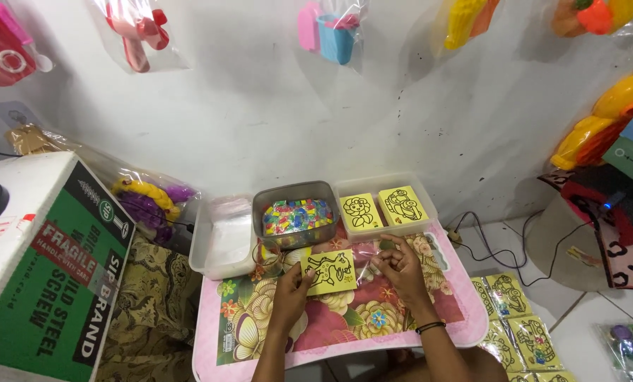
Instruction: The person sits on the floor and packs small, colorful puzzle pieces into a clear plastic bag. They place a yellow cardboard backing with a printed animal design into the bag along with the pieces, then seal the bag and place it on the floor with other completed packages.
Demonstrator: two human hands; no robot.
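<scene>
A small yellow card [328, 270] with a black outline drawing lies over the flowered top of a little pink table [465, 332]. My left hand [293, 288] grips its left edge. My right hand [399, 267], a dark band on its wrist, pinches the clear plastic sleeve [366, 269] at the card's right edge. Behind them stands a grey tub [295, 216] filled with small multicoloured packets. To its right a clear tray [386, 207] holds two stacks of similar yellow cards.
A clear tub [223, 235] with plastic sleeves sits left of the grey tub. A large green and white carton [48, 269] stands at the left. More bagged yellow cards [521, 329] lie on the floor at right. Bagged toys hang on the white wall [260, 106].
</scene>
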